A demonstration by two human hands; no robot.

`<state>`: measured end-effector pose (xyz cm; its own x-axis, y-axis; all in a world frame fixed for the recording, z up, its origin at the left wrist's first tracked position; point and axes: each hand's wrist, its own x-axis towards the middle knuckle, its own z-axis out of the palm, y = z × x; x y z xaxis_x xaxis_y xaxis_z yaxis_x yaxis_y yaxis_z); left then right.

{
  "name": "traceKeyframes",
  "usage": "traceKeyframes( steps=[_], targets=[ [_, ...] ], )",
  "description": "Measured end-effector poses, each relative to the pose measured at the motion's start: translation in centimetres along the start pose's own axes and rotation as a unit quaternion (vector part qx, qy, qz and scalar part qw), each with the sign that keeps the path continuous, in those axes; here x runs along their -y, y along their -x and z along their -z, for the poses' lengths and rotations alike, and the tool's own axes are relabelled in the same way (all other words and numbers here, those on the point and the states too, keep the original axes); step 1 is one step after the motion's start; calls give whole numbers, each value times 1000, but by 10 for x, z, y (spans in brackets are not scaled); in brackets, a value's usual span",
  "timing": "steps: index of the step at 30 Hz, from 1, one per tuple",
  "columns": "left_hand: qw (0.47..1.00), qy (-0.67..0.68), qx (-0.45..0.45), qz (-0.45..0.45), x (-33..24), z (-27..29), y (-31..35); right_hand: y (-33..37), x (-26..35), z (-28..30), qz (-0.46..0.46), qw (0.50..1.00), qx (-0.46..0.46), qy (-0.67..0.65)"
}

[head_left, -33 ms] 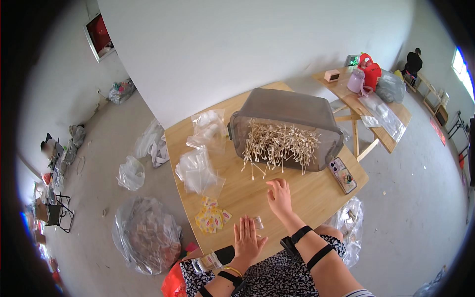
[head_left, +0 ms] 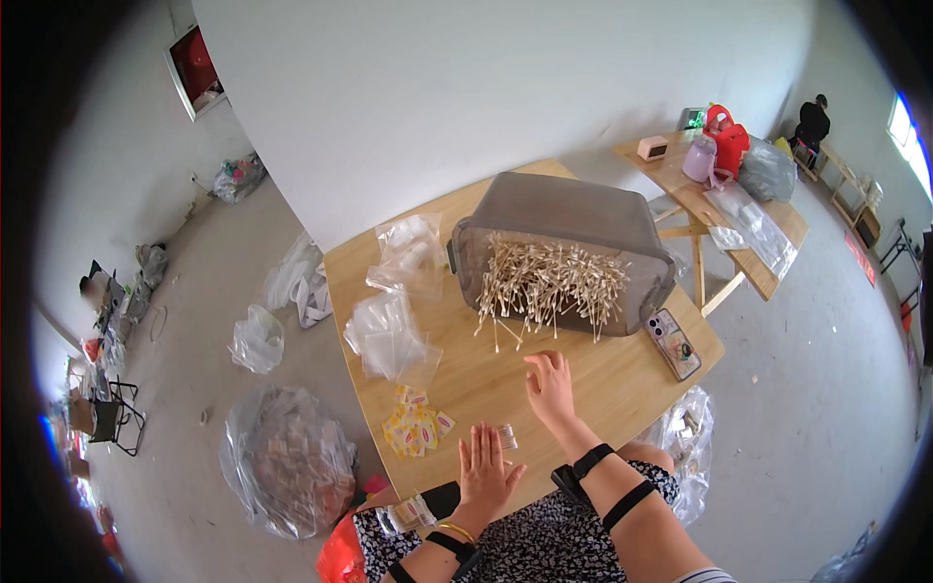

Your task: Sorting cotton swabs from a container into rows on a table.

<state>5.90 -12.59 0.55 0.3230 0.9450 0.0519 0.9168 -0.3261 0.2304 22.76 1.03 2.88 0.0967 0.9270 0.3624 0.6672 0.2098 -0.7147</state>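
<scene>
My left hand (head_left: 486,468) lies flat with spread fingers near the front edge of the wooden table (head_left: 622,389), beside a small clear packet (head_left: 506,436). My right hand (head_left: 551,387) rests palm down a little farther in, fingers apart and holding nothing. Just beyond it, a grey plastic bin (head_left: 569,219) lies tipped on its side with a heap of wooden cotton swabs (head_left: 549,282) spilling from it. A few loose swabs lie on the table in front of my right hand. Small yellow packets (head_left: 416,428) sit left of my left hand.
Clear plastic bags (head_left: 389,335) lie on the table's left part and a phone (head_left: 673,342) near its right edge. A second table (head_left: 768,257) with bags and a bottle stands back right. Filled plastic bags (head_left: 287,457) sit on the floor. A person in black (head_left: 812,124) is far off.
</scene>
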Motion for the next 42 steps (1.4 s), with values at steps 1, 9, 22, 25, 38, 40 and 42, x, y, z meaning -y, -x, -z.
traceKeyframes(
  steps=[1, 9, 22, 25, 38, 40, 42],
  targets=[
    [1000, 6, 17, 0, 1, 6, -1, 2, -3, 2, 0, 1000, -6, 2],
    [989, 134, 45, -31, 32, 35, -17, 25, -17, 11, 3, 1000, 6, -2],
    [992, 119, -30, 38, 12, 16, -15, 33, -14, 13, 42, 998, 24, 49],
    [999, 41, -2, 9, 11, 17, -1, 33, -14, 14, 35, 997, 33, 55],
    [996, -66, 46, -30, 2, 18, 18, 33, -13, 13, 39, 996, 30, 69],
    [994, -92, 60, -30, -6, 28, 3, 32, -13, 14, 39, 997, 29, 62],
    [990, -119, 73, -29, -8, 26, -3, 32, -13, 14, 39, 997, 28, 62]
  ],
)
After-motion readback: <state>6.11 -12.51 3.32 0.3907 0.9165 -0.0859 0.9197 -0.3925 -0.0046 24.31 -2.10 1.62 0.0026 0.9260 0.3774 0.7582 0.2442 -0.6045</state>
